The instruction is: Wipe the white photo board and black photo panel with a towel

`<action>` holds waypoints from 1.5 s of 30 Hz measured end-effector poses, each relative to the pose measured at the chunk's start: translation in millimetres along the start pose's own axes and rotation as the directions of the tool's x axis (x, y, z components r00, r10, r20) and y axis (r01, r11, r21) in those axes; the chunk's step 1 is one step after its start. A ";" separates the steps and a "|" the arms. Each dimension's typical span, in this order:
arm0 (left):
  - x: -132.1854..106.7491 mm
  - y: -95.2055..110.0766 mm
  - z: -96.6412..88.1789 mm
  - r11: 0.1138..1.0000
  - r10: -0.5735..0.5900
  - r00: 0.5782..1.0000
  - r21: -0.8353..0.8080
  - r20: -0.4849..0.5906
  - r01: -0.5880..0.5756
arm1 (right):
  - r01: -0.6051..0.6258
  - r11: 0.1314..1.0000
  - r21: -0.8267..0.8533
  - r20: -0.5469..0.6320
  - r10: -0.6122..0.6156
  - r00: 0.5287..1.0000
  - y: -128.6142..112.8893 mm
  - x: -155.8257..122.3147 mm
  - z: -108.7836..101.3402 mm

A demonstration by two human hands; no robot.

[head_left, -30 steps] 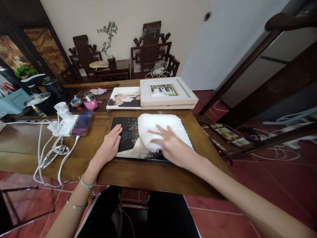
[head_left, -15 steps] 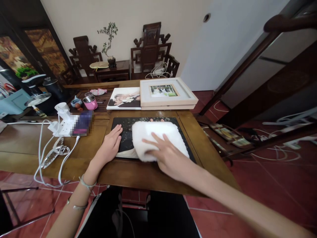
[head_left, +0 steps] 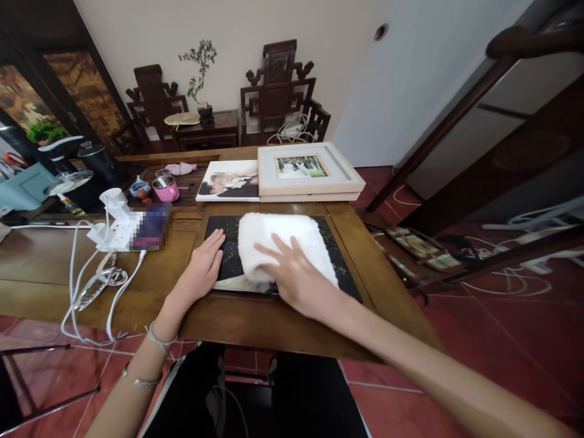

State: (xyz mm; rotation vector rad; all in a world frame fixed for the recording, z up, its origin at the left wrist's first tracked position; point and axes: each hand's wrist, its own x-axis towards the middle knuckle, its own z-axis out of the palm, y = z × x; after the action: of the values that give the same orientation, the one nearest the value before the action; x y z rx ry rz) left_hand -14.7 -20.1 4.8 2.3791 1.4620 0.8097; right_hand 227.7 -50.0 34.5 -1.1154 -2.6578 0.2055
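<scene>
A dark, glossy picture panel (head_left: 230, 255) lies flat on the wooden table, with a pale shape along its near edge. My left hand (head_left: 206, 258) rests on its left edge, fingers stretched out and holding nothing. Over the panel's middle lies a folded, fluffy white towel (head_left: 292, 228), which covers much of the picture. My right hand (head_left: 296, 274) presses on the towel's near part with fingers spread, its thumb by the towel's curled near-left edge. How far the thumb goes under the fold cannot be seen.
Behind the panel lie a white photo print (head_left: 228, 182) and stacked pale wooden photo frames (head_left: 314, 173). To the left are a power strip (head_left: 121, 234) with white cables, a clear hair claw (head_left: 98, 283) and a pink cup (head_left: 166, 190). The wooden table (head_left: 255, 319) ends close to my legs.
My right hand and the towel have slid slightly left and away from me over the panel, showing more of its right side. My left hand has stayed in place.
</scene>
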 end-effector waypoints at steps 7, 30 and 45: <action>0.4 1.7 -1.7 1.000 0.006 1.000 -0.005 0.001 -0.006 | 0.151 0.983 0.105 -0.021 -0.149 0.989 -45.4 -68.8 6.8; 0.6 0.4 -1.5 1.000 0.005 1.000 -0.022 0.010 -0.004 | 0.013 0.998 -0.058 0.180 -0.002 0.984 -25.7 21.2 -5.9; -0.1 6.0 -3.1 0.995 -0.050 0.999 -0.084 -0.013 0.049 | -0.094 0.995 -0.038 0.113 0.098 0.989 0.2 31.6 -8.4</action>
State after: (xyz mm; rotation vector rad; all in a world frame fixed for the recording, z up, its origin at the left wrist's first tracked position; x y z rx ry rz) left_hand -12.1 -23.3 10.1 2.2716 1.4568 0.8618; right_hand 208.9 -26.9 48.1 -1.2805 -2.7179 0.2526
